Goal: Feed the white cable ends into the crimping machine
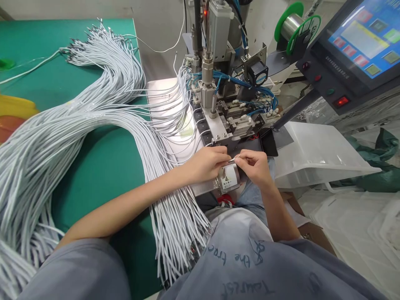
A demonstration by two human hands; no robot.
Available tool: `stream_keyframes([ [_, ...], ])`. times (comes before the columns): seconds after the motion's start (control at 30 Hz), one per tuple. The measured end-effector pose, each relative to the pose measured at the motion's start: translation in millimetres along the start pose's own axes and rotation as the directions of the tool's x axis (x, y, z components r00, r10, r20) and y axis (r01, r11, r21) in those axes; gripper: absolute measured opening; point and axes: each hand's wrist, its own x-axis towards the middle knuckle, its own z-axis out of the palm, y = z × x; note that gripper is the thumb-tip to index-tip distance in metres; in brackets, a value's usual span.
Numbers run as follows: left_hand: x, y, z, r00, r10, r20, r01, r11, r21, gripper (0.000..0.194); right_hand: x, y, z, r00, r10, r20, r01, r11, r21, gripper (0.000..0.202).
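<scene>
Below frame centre, a thin wire end [233,159] is pinched between closed fingertips of the left hand [208,163] and right hand [254,164]; it could be bent if squeezed unevenly.

Left hand [208,163], right hand [254,166] pinched, fingertips meeting

Cable bundle [62,137]: white sheaths, dark stripped ends at the far tips. Table mat [106,166]: plain green. Tray at table's left edge [14,106]: yellow, with an orange one [8,127] below it. Machine head [218,29]: silver-grey metal, blue air hoses [250,85]. Wire spool [295,23]: green flanges, silvery core. Touchscreen [368,37]: blue ground, red and green tiles. Control panel button [341,101]: lit red. Warning label [229,177]: white, black triangle. Bin [315,154]: translucent white. Shirt [250,266]: grey, dark lettering.
</scene>
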Motion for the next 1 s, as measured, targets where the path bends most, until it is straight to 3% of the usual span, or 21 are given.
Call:
stream_keyframes([
  [0.2,1,2,3.0,0.995,-0.022,-0.097,0.015,0.997,-0.072,0.018,-5,1,19,0.978,-0.021,-0.206,0.030,0.999,0.044,0.021],
  [0.3,0,0,3.2,0.998,0.010,-0.063,-0.009,1.000,0.018,0.020,-8,-1,21,0.957,-0.129,-0.261,0.105,0.989,-0.105,0.018],
  [0.4,-1,-2,1.1,0.996,0.088,0.023,-0.091,0.960,0.265,0.022,-6,-4,12,0.965,-0.210,-0.155,0.158,0.942,-0.295,0.022],
  [0.5,-2,-3,0.3,0.989,0.131,0.068,-0.147,0.892,0.427,0.023,-2,-5,7,0.984,-0.170,-0.055,0.147,0.945,-0.293,0.026],
  [0.63,-2,-1,4.8,1.000,0.005,-0.022,0.001,0.964,0.267,0.021,-1,1,18,0.967,-0.165,-0.193,0.129,0.974,-0.186,0.028],
  [0.73,-2,-1,8.3,0.996,-0.085,0.009,0.083,0.989,0.120,0.021,-1,11,25,0.962,-0.120,-0.246,0.090,0.987,-0.131,0.026],
  [0.87,0,-7,9.0,0.968,-0.187,0.169,0.128,0.943,0.308,0.021,6,29,19,0.989,0.016,-0.148,-0.034,0.992,-0.123,0.023],
  [1.0,0,-11,8.6,0.931,-0.265,0.252,0.125,0.879,0.460,0.025,16,46,12,0.980,0.168,-0.106,-0.173,0.984,-0.036,0.019],
])
